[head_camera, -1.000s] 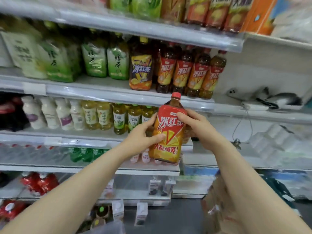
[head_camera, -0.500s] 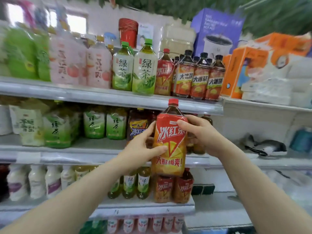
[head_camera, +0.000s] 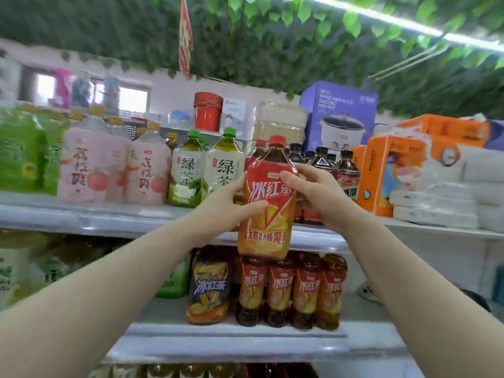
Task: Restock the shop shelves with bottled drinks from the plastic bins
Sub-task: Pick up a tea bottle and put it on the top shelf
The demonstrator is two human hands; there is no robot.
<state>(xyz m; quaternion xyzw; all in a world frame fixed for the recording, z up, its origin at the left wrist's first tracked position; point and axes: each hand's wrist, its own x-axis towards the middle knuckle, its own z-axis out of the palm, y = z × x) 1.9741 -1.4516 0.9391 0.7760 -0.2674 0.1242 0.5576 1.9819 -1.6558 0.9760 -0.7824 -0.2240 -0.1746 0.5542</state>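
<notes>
1. Top shelf (head_camera: 109, 214) carries the large bottles. The lower shelf (head_camera: 231, 334) carries a row of small iced tea bottles (head_camera: 294, 290). No plastic bins in view.
2. On the top shelf, left to right: pink drink bottles (head_camera: 90, 170), two green tea bottles (head_camera: 226, 170), then black-capped tea bottles (head_camera: 347, 170). Orange tissue packs (head_camera: 381, 175) sit beyond those.
3. The large iced red tea bottle (head_camera: 266, 211) is in the air, upright, just in front of the top shelf's edge, between the green tea and the black-capped row. Its base hangs below the shelf lip, so it is not yet seated.
4. Handling, my read: full big PET bottle, so heavy. The printed sleeve looks slick and the walls likely give a little. Not fragile, but tall enough to knock its neighbours over. Best taken at mid-body plus the shoulder, not by the neck alone.
5. Left grip (head_camera: 229, 205): forearm reaching up and forward, thumb across the label front, fingers wrapped round the left side at mid-body.
6. Right grip (head_camera: 319, 197): arm up from the right, thumb on the upper label, fingers curled behind the shoulder.
7. Red cap (head_camera: 276, 140) is on. It stands level with a matching red-capped bottle (head_camera: 260, 144) just behind, which is probably the target slot.
</notes>
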